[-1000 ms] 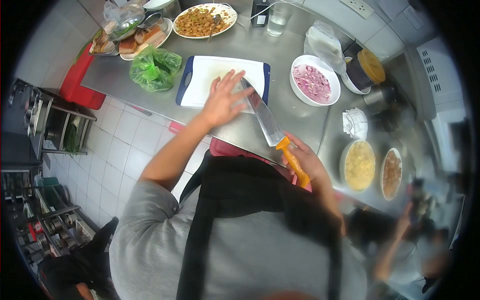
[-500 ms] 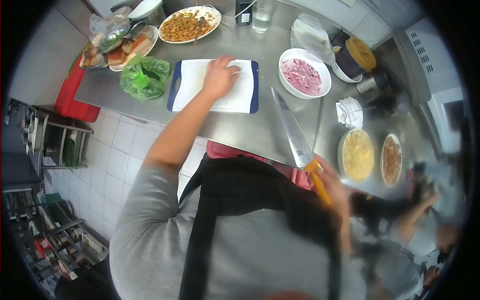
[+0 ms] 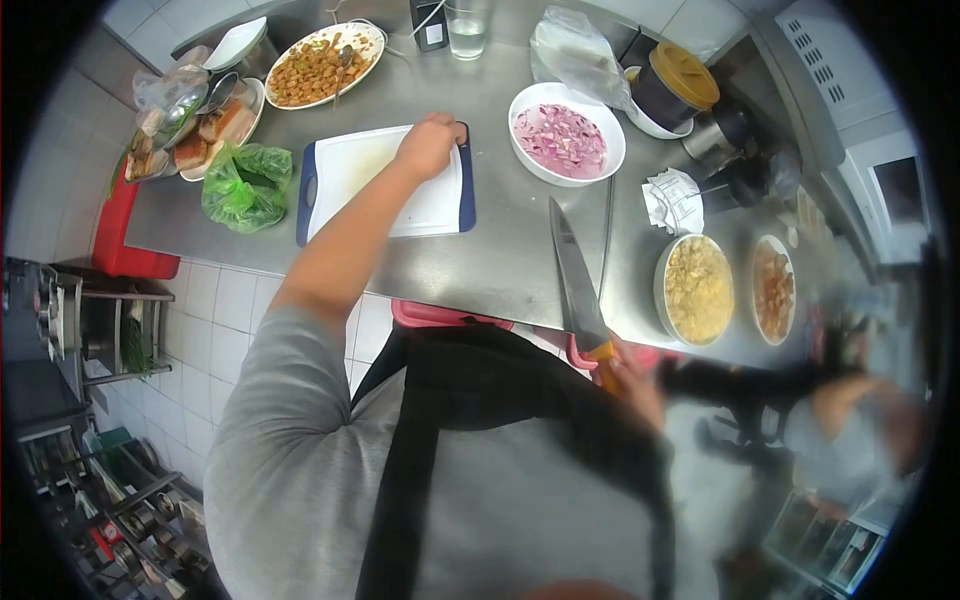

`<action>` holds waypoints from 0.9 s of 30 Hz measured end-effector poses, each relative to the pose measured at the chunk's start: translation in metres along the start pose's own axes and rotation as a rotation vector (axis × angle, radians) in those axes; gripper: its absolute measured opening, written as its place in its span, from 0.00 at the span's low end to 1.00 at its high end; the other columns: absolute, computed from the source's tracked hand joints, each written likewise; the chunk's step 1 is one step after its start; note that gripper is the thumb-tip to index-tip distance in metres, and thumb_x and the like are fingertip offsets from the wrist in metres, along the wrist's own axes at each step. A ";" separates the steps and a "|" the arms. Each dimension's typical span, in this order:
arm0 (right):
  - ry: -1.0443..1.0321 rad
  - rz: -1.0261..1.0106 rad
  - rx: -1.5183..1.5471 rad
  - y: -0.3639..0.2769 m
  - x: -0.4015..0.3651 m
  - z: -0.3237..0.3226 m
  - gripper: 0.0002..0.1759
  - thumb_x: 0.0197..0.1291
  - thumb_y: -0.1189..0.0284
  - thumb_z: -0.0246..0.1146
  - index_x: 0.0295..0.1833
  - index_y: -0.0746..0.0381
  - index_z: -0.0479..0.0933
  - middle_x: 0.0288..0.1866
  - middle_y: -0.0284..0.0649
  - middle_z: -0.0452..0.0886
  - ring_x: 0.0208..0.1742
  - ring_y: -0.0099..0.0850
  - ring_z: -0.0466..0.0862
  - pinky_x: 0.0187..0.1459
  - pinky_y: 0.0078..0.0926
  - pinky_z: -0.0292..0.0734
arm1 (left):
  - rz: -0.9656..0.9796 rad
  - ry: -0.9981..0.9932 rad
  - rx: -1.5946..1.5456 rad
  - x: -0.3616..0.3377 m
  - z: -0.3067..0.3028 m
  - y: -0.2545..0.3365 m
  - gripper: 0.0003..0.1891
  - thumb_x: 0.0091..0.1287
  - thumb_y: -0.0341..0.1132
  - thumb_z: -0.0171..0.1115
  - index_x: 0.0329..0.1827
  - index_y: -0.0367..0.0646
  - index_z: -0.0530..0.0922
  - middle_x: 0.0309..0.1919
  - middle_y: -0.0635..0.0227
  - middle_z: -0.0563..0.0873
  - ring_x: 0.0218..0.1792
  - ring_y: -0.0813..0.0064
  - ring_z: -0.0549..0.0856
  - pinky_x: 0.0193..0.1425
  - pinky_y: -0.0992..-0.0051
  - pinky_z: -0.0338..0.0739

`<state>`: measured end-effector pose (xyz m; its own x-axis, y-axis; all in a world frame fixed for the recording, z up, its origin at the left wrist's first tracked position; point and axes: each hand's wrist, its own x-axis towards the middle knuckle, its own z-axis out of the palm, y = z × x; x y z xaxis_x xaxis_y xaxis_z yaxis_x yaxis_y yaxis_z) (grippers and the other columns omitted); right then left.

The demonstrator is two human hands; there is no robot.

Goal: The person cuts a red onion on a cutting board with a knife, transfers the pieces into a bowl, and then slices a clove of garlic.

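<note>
My left hand (image 3: 430,146) is closed at the far right corner of a white cutting board (image 3: 345,170) with blue ends, fingers curled over its edge. The board lies flat on the steel counter, bare apart from a faint wet stain. In my right hand (image 3: 636,382) is a large chef's knife (image 3: 577,280), gripped by its yellow handle. Its blade points away from me over the counter's front edge, apart from the board. A white bowl of chopped red onion (image 3: 560,138) stands right of the board, and a knotted green plastic bag (image 3: 245,188) sits to its left.
An oval plate of browned cubes (image 3: 322,65) with a spoon and a glass of water (image 3: 466,30) stand behind. To the right are a bowl of yellow food (image 3: 697,290), a dish of brown pieces (image 3: 773,290) and crumpled paper (image 3: 674,200). Another person (image 3: 840,420) is blurred at right.
My left hand has gone from lying spread on the board to closing at its far right corner. The board now sits slightly turned. The knife stays in my right hand; the view has shifted.
</note>
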<state>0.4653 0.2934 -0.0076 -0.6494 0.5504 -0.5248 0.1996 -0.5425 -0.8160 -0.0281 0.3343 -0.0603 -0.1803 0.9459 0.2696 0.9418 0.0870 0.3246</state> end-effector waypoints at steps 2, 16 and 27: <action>-0.038 -0.008 -0.002 0.003 0.006 0.004 0.30 0.73 0.71 0.51 0.79 0.58 0.58 0.50 0.38 0.76 0.38 0.25 0.76 0.38 0.19 0.71 | -0.011 0.001 0.042 -0.003 0.004 0.005 0.13 0.57 0.26 0.62 0.41 0.53 0.86 0.48 0.68 0.83 0.55 0.61 0.78 0.58 0.62 0.72; -0.162 -0.025 0.018 0.015 0.044 0.003 0.33 0.72 0.67 0.55 0.78 0.62 0.57 0.47 0.38 0.75 0.35 0.23 0.76 0.30 0.17 0.72 | -0.031 0.010 -0.052 -0.062 0.015 0.093 0.11 0.53 0.40 0.74 0.40 0.53 0.89 0.43 0.75 0.83 0.52 0.72 0.76 0.62 0.57 0.60; -0.211 0.032 -0.069 0.007 0.051 -0.001 0.32 0.72 0.68 0.53 0.79 0.59 0.58 0.43 0.39 0.75 0.32 0.24 0.76 0.28 0.19 0.72 | -0.160 0.273 -0.160 -0.058 0.048 0.097 0.05 0.52 0.34 0.73 0.33 0.52 0.89 0.29 0.76 0.87 0.41 0.70 0.81 0.58 0.60 0.61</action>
<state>0.4347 0.3183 -0.0406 -0.7798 0.3845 -0.4940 0.2676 -0.5087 -0.8183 0.0873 0.3032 -0.0881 -0.4111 0.8043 0.4292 0.8431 0.1565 0.5144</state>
